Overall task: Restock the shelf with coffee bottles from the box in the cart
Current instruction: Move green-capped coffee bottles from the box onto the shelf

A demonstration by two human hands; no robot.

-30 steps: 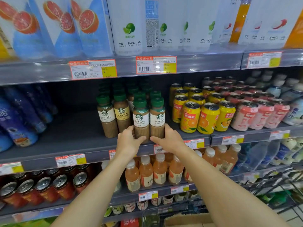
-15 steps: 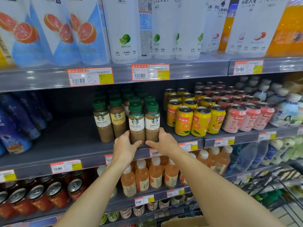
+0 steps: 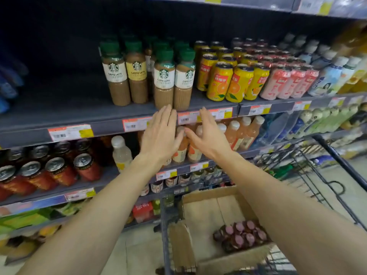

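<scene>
Green-capped coffee bottles stand on the grey middle shelf; the two front ones are at the shelf's edge. My left hand and my right hand hang just below that edge with straight fingers, holding nothing and clear of the bottles. Lower right, a cardboard box sits in the black wire cart. In the box's near right corner lie several bottles with pink-purple caps.
Yellow orange-drink cans and pink cans stand right of the coffee. The shelf left of the coffee is bare. Orange juice bottles and red cans fill the shelf below. A price rail runs along the edge.
Both hands let go of the two front coffee bottles and drew back below the shelf edge with fingers straightened. The view tilted down, bringing the cart and box into sight.
</scene>
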